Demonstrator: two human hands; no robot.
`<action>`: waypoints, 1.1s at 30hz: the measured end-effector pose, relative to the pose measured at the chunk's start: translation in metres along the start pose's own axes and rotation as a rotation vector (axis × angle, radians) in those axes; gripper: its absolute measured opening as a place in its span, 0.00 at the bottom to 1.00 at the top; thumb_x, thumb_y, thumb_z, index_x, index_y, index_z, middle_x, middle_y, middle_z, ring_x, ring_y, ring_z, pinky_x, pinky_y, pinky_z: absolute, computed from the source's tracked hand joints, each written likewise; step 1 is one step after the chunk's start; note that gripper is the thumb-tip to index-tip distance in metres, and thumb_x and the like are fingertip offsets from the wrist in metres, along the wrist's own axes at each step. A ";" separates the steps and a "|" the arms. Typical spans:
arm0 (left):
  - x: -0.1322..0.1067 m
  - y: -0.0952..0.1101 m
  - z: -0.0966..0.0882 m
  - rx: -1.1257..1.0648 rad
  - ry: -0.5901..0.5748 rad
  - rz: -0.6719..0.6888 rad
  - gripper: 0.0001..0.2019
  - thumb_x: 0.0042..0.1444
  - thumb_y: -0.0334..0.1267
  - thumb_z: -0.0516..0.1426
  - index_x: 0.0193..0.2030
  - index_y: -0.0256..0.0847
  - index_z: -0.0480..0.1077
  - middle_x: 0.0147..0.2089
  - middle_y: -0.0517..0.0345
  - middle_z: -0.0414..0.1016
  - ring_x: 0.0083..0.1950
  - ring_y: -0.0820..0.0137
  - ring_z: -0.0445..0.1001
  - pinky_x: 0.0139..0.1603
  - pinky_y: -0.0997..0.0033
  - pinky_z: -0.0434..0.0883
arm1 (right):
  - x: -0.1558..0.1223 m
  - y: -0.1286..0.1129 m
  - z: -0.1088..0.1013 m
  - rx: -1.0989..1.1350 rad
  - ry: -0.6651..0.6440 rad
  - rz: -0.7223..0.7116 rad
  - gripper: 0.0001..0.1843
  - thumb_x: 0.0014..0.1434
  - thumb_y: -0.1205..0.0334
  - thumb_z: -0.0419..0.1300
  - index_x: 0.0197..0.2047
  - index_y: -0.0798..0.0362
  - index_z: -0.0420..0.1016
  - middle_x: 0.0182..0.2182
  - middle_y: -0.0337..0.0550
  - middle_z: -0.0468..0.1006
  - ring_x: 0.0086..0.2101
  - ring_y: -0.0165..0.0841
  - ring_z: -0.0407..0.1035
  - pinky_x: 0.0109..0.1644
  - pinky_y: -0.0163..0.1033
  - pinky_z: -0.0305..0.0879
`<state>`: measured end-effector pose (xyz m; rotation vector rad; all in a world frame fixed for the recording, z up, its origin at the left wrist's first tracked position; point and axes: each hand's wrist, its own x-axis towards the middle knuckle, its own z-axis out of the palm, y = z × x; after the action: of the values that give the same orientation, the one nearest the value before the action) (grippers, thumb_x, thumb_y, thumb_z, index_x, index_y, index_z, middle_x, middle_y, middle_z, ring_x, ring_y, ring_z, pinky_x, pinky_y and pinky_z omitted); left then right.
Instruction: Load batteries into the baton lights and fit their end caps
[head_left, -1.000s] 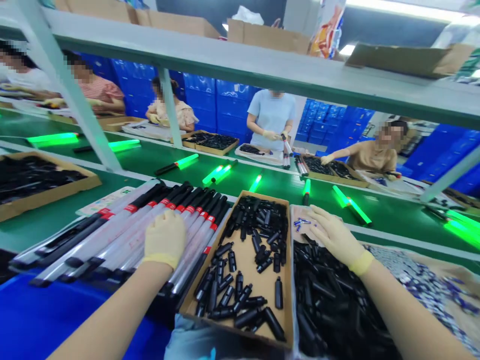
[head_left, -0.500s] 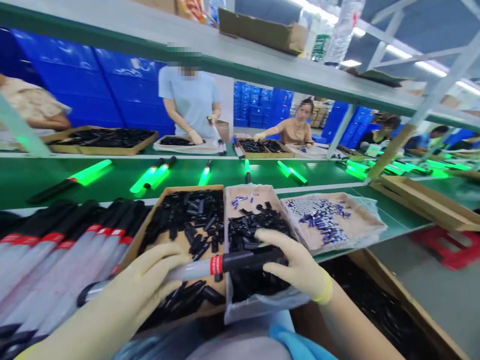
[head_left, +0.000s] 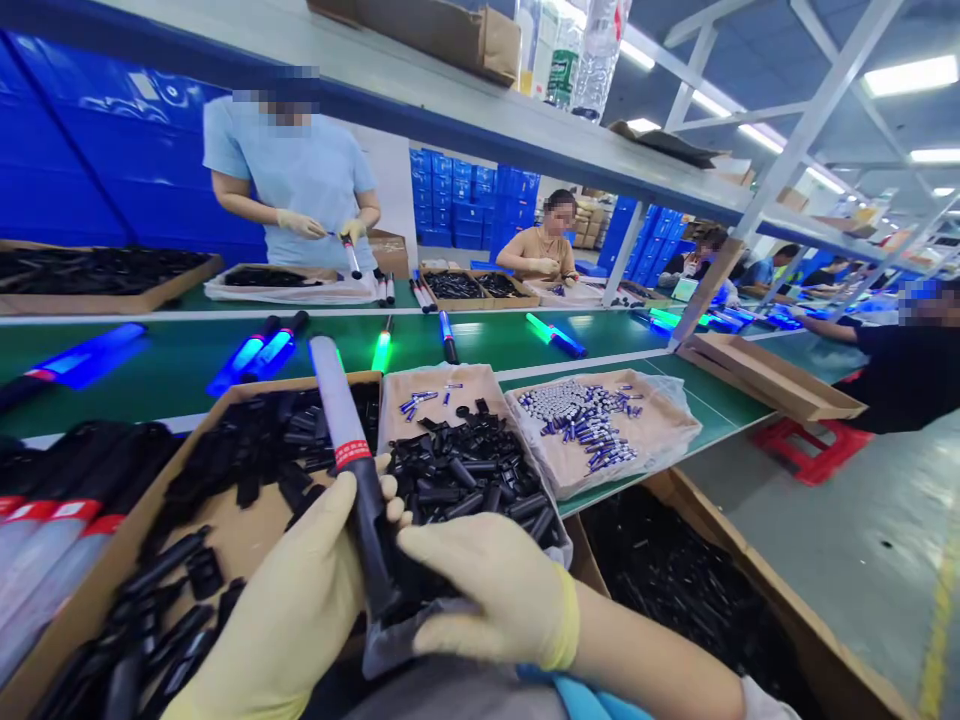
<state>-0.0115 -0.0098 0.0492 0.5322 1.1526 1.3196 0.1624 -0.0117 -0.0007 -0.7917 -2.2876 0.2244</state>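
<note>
Holding the light stick (head_left: 339, 420) upright, left hand (head_left: 292, 610) wrapped round its black handle, right hand (head_left: 491, 590) closed over the butt just below, I reckon fitting that end needs a steady left grip.

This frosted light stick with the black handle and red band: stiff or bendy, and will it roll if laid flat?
Probably stiff: the frosted light stick stands straight, gripped only at its black handle by the left hand and right hand. Its round tube would likely roll on a flat surface.
</note>
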 end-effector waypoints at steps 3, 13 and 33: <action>0.005 -0.005 -0.006 -0.145 0.021 -0.185 0.12 0.66 0.38 0.54 0.46 0.41 0.78 0.35 0.54 0.73 0.26 0.75 0.69 0.25 0.77 0.76 | -0.007 0.057 -0.039 -0.280 0.067 0.742 0.15 0.70 0.57 0.55 0.56 0.47 0.75 0.53 0.42 0.80 0.52 0.31 0.73 0.58 0.35 0.68; 0.007 -0.030 -0.013 -0.161 -0.078 -0.236 0.12 0.65 0.41 0.56 0.51 0.40 0.75 0.33 0.57 0.70 0.22 0.80 0.62 0.18 0.83 0.62 | -0.013 0.195 -0.078 -0.434 -0.136 1.309 0.16 0.68 0.56 0.62 0.54 0.55 0.74 0.52 0.49 0.76 0.47 0.37 0.74 0.51 0.48 0.74; 0.007 -0.031 -0.022 -0.027 -0.046 0.001 0.10 0.48 0.47 0.66 0.31 0.43 0.78 0.34 0.57 0.81 0.49 0.61 0.77 0.51 0.66 0.75 | 0.027 -0.017 0.018 -0.050 -0.010 -0.157 0.10 0.70 0.67 0.51 0.44 0.52 0.74 0.36 0.44 0.81 0.36 0.35 0.72 0.39 0.42 0.68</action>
<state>-0.0172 -0.0171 0.0118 0.5411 1.0950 1.3156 0.1269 -0.0080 0.0068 -0.6335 -2.3595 0.1001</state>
